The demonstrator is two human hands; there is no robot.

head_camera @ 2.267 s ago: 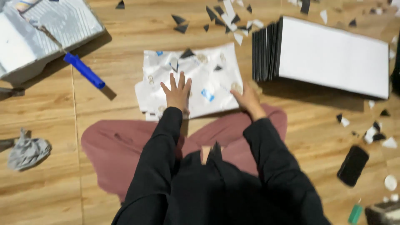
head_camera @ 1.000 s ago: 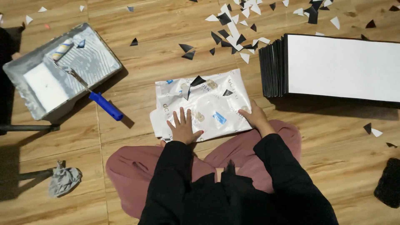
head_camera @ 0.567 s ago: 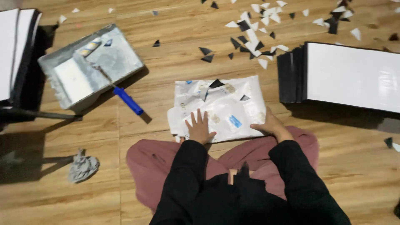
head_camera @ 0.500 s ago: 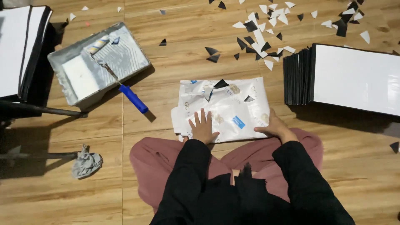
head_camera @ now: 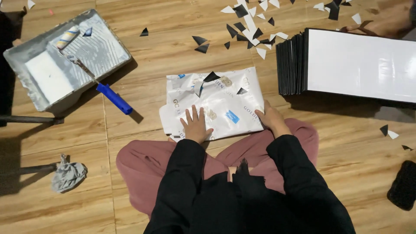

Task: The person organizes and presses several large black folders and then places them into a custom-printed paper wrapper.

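One stack of black-edged white boards (head_camera: 359, 65) lies on the wooden floor (head_camera: 164, 56). One paint tray (head_camera: 65, 60), one white wrapped package (head_camera: 216, 104) before the knees. Left hand (head_camera: 196, 126) flat, released; right hand (head_camera: 271, 121) grasping its edge.

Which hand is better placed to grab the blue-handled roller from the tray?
Probably left. The left hand lies flat on the white wrapper, on the side of the paint roller; the right hand holds the wrapper's far edge.
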